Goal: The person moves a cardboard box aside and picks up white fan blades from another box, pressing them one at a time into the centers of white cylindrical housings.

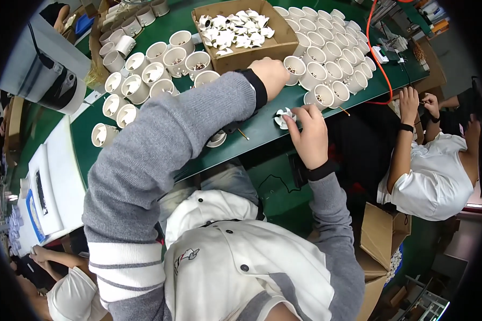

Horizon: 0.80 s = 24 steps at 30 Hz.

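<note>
My left hand (271,77) reaches across the green table. Its curled fingers press against the side of a white cup-shaped housing (294,69), with the fingertips partly hidden. Between the thumb and fingers of my right hand (309,135) is a small white fan wheel (285,118) with curved blades, held just over the table's front edge. Under my left forearm a further cup-shaped housing (217,139) is mostly covered. A thin stick with a pale tip (243,135) lies beside it.
A cardboard box (284,40) of white fan wheels stands at the back. Rows of cup housings (333,69) fill the right; others with white parts inside (127,115) stand left. A red hose (386,80) crosses the right side. Co-workers sit at the right (434,171) and lower left (75,294).
</note>
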Each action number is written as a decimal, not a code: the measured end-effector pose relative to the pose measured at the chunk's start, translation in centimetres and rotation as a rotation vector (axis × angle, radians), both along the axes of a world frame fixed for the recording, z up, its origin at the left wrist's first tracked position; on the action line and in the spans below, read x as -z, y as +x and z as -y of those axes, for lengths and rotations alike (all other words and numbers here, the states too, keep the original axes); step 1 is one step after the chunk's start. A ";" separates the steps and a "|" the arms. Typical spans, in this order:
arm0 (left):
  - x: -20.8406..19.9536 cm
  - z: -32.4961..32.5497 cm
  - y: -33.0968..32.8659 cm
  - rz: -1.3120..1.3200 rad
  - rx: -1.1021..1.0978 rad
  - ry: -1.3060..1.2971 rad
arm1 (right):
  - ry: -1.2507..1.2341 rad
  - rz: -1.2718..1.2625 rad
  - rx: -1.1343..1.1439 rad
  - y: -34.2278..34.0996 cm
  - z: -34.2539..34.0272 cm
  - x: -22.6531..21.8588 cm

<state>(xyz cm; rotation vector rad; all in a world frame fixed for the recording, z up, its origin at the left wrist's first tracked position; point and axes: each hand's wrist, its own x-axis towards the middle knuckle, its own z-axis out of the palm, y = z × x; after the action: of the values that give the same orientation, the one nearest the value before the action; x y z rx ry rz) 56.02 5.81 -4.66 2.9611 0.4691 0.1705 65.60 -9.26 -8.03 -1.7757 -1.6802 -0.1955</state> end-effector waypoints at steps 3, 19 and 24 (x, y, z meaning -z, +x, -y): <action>1.0 0.1 0.7 0.051 0.003 0.073 | -0.122 -0.021 -0.111 0.3 0.3 -0.6; 0.5 -1.9 5.2 -0.113 0.096 0.087 | -0.265 0.255 -0.069 3.2 -2.3 -2.1; 0.1 -1.4 5.9 -0.071 0.008 0.088 | -0.314 0.197 -0.105 3.0 -2.0 -2.4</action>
<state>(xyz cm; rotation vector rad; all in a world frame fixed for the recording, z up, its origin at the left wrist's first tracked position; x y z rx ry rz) 61.90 7.21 -4.72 3.0632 0.4696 0.0882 68.63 -7.30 -5.58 -1.9385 -2.0305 -0.0628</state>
